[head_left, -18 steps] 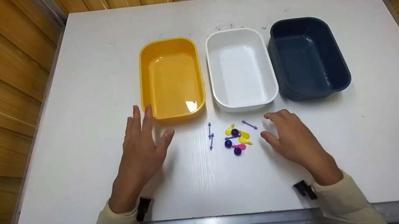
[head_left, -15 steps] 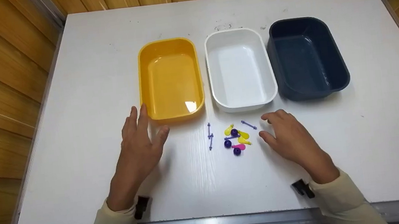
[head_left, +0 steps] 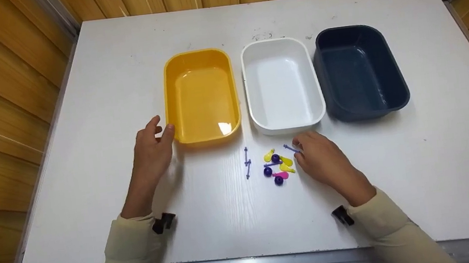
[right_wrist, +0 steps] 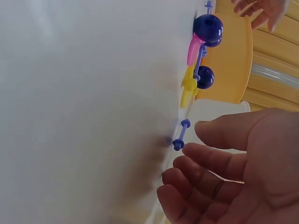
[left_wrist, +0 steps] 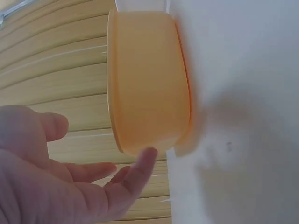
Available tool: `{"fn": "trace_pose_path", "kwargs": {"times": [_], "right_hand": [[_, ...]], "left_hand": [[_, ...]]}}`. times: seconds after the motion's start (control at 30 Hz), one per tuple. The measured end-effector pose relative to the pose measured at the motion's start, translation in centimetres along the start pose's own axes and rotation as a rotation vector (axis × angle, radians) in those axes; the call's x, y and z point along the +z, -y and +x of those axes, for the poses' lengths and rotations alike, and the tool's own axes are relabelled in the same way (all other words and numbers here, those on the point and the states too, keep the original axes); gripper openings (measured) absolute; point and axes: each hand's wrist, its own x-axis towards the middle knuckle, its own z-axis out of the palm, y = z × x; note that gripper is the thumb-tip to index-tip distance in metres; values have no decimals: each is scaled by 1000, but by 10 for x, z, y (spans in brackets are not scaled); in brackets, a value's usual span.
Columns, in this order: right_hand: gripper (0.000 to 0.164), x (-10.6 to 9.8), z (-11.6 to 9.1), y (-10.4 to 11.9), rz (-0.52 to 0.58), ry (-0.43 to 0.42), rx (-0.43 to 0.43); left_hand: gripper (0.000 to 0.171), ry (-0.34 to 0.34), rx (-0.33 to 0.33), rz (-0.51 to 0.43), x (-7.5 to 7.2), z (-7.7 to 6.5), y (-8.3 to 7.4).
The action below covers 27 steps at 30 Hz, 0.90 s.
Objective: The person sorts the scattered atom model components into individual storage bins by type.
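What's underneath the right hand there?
Part of a thin purple stick: the head view shows one end poking out past the right hand, while the right wrist view shows both ends. From above, the hand hides the tabletop beneath.

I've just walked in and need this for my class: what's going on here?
Someone's right grip is at a purple rod; whether it touches is unclear. The left grip is beside the yellow tub, holding nothing. More rods, beads, yellow pieces and a pink piece lie on the table; none is in that tub, the white tub or the dark tub.
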Motion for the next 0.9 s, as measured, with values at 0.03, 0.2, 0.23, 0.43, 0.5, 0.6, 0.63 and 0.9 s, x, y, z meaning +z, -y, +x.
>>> {"fn": "trace_pose_path", "kwargs": {"times": [0.03,0.2,0.23,0.43,0.5,0.6,0.63,0.9], "right_hand": [[24,1,1,1,-3,-2,-1],[19,4,5,3,-18,29,25],[18,4,5,4,-23,42,30],[17,6,11,8,-38,111,53],[18,5,13,9,-37,115,48],[17,6,15,10,-40,112,36],[17,5,15,11,-40,112,34],[17,4,18,7,-39,121,42]], "left_hand": [[65,2,-29,-32,0,3,-1],[58,18,-139,-194,2,16,-2],[57,19,-152,-222,2,19,0],[47,8,-202,-357,3,31,8],[45,14,-210,-396,1,33,10],[43,31,-214,-452,-2,34,13],[42,38,-217,-471,-3,34,14],[41,86,-210,-554,-3,37,13]]}}
